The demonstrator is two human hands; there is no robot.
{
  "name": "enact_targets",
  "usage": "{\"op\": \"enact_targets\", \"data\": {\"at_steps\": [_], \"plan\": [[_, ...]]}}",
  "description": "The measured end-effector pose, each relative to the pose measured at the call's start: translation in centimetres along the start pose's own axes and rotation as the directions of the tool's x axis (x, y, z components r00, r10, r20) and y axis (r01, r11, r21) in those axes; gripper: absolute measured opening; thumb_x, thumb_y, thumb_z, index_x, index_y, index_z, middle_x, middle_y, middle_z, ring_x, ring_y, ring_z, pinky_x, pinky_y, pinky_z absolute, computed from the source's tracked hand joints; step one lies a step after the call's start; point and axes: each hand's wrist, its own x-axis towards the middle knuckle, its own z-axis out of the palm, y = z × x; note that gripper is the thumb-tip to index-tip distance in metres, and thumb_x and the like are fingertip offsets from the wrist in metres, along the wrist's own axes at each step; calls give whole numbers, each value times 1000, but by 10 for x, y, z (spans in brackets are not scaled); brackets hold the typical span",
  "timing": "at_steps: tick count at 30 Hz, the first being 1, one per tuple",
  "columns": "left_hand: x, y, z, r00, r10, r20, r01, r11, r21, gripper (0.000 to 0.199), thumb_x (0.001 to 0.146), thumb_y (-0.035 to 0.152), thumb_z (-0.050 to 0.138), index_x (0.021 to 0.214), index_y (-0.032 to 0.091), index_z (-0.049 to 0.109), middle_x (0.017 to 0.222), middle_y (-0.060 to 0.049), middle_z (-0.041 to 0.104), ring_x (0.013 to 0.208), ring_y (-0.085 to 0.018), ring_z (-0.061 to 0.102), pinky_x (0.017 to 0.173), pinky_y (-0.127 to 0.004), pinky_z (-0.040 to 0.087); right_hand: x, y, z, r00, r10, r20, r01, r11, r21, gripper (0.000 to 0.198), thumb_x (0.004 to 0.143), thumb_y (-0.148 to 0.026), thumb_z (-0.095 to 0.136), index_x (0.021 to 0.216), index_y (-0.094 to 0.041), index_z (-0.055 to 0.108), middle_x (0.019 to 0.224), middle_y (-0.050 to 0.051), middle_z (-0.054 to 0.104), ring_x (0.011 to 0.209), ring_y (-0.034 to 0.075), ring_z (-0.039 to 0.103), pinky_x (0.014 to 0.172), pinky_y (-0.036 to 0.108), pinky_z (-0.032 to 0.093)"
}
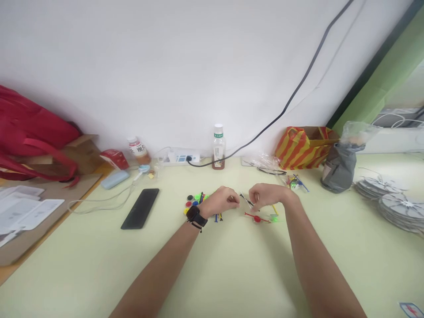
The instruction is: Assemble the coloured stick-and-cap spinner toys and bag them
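Note:
My left hand (221,201), with a dark watch on its wrist, is closed in a pinch above the table. What its fingertips hold, if anything, is too small to make out. Partly hidden behind that hand lies a pile of small colourful plastic pieces (188,204), round discs and short sticks among them. My right hand (267,195) has its fingers bent together, with a thin black-and-white stick piece (246,200) at the thumb tip. Just below it lies a red stick with a round middle (257,219), beside a clear green piece (274,217).
A black phone (140,208) lies left of the hands. Behind them stand a drink bottle (218,148) and a power strip (180,157) with a black cable. To the right are a striped bag (303,148), a grey bag (339,168) and stacked discs (400,210).

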Motion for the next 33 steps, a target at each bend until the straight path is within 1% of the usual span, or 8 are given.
{"op": "enact_targets", "data": {"at_steps": [4, 9, 13, 16, 20, 26, 29, 33], "plan": [[-1, -2, -2, 993, 86, -80, -67, 974, 218, 9, 88, 22, 70, 87, 23, 79, 88, -2, 77, 92, -20, 62, 79, -30, 46, 9, -3, 8, 973, 87, 214, -70, 994, -82, 35, 53, -40, 87, 77, -20, 71, 76, 0, 69, 71, 18, 61, 57, 26, 38], [-3, -7, -5, 991, 93, -96, -54, 935, 349, 10, 90, 27, 70, 89, 24, 79, 88, -4, 77, 101, -24, 56, 87, -35, 44, 15, -9, 12, 959, 134, 248, -114, 989, -96, 29, 54, -35, 84, 76, -19, 72, 73, 0, 69, 70, 19, 63, 59, 26, 40], [-5, -10, -12, 990, 98, -98, -60, 939, 337, 13, 90, 33, 70, 95, 23, 77, 98, -5, 76, 104, -25, 59, 91, -34, 45, 5, -9, 8, 981, 59, 184, -64, 998, 22, 20, 61, -29, 79, 76, -19, 71, 76, 2, 73, 72, 20, 66, 59, 26, 42], [-8, -12, -18, 991, 41, -131, 0, 953, 303, 24, 85, 38, 75, 104, 23, 76, 104, -7, 74, 102, -25, 63, 89, -34, 48, -1, -6, 5, 994, -27, 103, 14, 992, 126, 12, 68, -26, 73, 78, -20, 70, 81, 3, 76, 74, 20, 67, 60, 26, 43], [-9, -13, -20, 993, -14, -114, 42, 967, 252, 23, 82, 28, 75, 104, 21, 76, 99, -7, 73, 91, -23, 67, 80, -30, 51, -1, -4, 3, 997, -64, -50, 73, 976, 203, 12, 76, -22, 66, 87, -19, 67, 89, 5, 77, 78, 20, 68, 64, 26, 47], [-7, -9, -20, 995, -21, -94, 31, 994, 108, 27, 79, 27, 77, 104, 18, 77, 94, -7, 75, 82, -20, 69, 75, -28, 54, -2, -8, 1, 969, -109, -221, 166, 951, 261, 11, 83, -24, 62, 93, -19, 62, 91, 5, 73, 80, 18, 64, 64, 25, 46], [-8, 0, -28, 979, -4, -203, 16, 998, 57, 26, 84, 32, 75, 106, 19, 76, 101, -8, 76, 87, -20, 69, 80, -29, 56, -4, -13, 1, 940, -140, -310, 234, 928, 291, 14, 86, -29, 60, 96, -19, 60, 90, 4, 70, 80, 17, 62, 67, 26, 46], [-8, 20, -36, 949, 67, -309, -93, 993, -71, 34, 88, 35, 73, 117, 19, 71, 113, -8, 75, 101, -20, 70, 96, -33, 56, 0, -26, 2, 898, -189, -398, 349, 857, 380, 15, 86, -27, 54, 99, -20, 57, 94, 3, 66, 83, 16, 60, 74, 27, 48]]}}
